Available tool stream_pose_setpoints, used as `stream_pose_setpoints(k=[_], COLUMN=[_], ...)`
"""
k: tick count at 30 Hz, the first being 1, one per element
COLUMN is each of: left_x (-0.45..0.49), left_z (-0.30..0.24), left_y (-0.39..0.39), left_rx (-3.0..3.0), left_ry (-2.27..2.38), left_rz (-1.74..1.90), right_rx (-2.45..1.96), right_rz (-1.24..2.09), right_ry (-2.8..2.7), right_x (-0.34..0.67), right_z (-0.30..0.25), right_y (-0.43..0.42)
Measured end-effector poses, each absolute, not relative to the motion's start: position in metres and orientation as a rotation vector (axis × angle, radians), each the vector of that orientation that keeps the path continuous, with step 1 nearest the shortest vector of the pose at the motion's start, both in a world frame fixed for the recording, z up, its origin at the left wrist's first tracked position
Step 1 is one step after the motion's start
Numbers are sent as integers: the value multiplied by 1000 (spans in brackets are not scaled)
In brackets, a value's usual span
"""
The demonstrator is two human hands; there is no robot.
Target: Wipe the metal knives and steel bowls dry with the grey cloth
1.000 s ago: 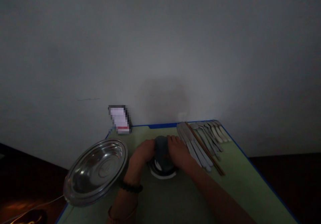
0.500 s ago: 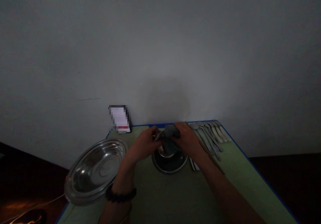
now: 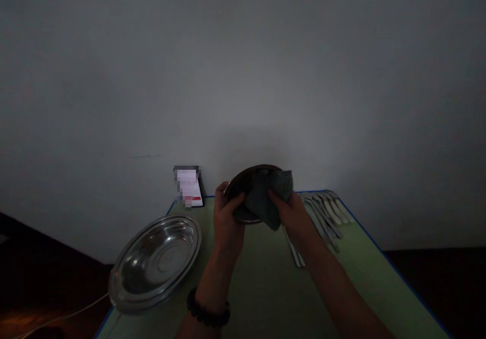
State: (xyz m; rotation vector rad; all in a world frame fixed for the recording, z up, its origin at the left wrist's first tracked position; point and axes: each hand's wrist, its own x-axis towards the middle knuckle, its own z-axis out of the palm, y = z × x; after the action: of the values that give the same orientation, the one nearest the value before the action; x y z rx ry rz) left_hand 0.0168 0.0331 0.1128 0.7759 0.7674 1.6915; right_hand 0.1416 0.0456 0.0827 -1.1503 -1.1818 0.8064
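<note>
Closest to my camera, a dark beaded bracelet circles the left wrist, and both forearms reach forward over the green, blue-edged tabletop. To the left, a wide, shiny metal basin sits near the corner, its inside facing up; a thin pale cable runs away from it below, over the dark floor.

Ahead of me, the left hand is closed around the left rim of a dark round dish, thumb inside and fingers behind. The dish is held up above the tabletop, between both hands, tilted so that its inside faces me. My right hand has its thumb pressed on a grey-green cloth, which is spread over the right part of the dish; its other fingers are hidden, so I cannot tell whether they also grip the rim.

Just below the right hand, slim metal handles show on the tabletop, partly covered by the arm. Beyond that arm lies a slanted row of cutlery, its rightmost pieces pale-handled. At the far left edge, a phone with a pixelated screen leans upright before the plain grey wall.
</note>
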Motion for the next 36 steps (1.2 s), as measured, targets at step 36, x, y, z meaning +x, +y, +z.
stream_pose_setpoints(k=[36], left_x=[-36], left_z=[123], left_y=[25], left_rx=[1248], left_ry=[1021], left_rz=[1000], right_rx=[-1377], right_rz=[602], right_ry=[-1568], right_x=[143], right_z=[105], right_y=[64])
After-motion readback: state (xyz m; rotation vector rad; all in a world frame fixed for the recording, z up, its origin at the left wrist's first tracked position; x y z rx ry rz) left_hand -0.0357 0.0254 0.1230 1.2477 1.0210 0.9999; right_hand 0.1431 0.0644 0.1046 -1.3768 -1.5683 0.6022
